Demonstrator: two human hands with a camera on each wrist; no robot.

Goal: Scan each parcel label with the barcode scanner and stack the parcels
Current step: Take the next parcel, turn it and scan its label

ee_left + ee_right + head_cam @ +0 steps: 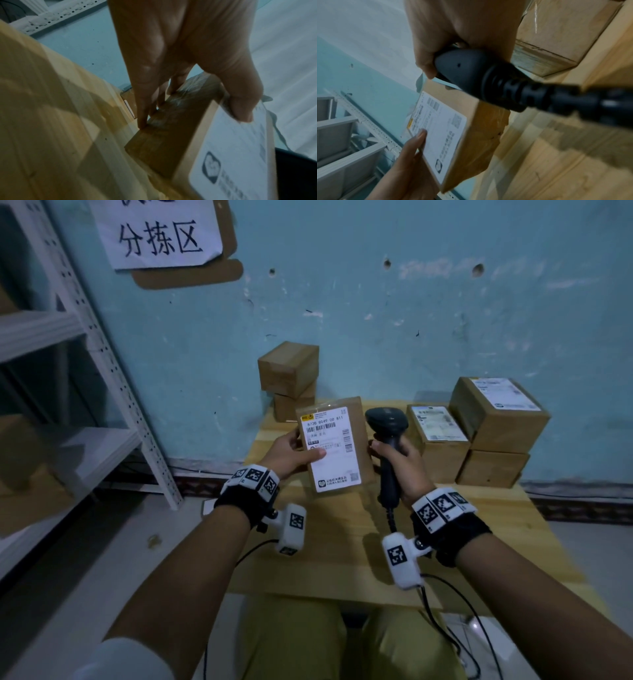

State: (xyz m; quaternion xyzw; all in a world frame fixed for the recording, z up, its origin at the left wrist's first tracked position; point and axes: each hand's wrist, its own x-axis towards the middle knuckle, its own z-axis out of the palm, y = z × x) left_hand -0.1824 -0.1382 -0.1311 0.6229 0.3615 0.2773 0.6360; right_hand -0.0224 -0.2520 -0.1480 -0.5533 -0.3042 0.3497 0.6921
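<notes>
A brown parcel [363, 440] with a white barcode label [330, 450] stands tilted up above the wooden table [329, 542], label toward me. My left hand [294, 451] grips its left edge, thumb on the label; the left wrist view shows the same hand [197, 67] on that parcel [164, 142], fingers behind it. My right hand [399, 463] grips the black barcode scanner [387, 422] by its handle, just right of the parcel. In the right wrist view the scanner handle [471, 70] is close to the parcel [479, 135].
Two plain boxes [289, 371] are stacked at the table's back left against the blue wall. Labelled boxes [436, 433] and a two-high stack [496, 412] stand at the back right. A white metal shelf [102, 354] stands on the left. The scanner cable [445, 611] trails toward my lap.
</notes>
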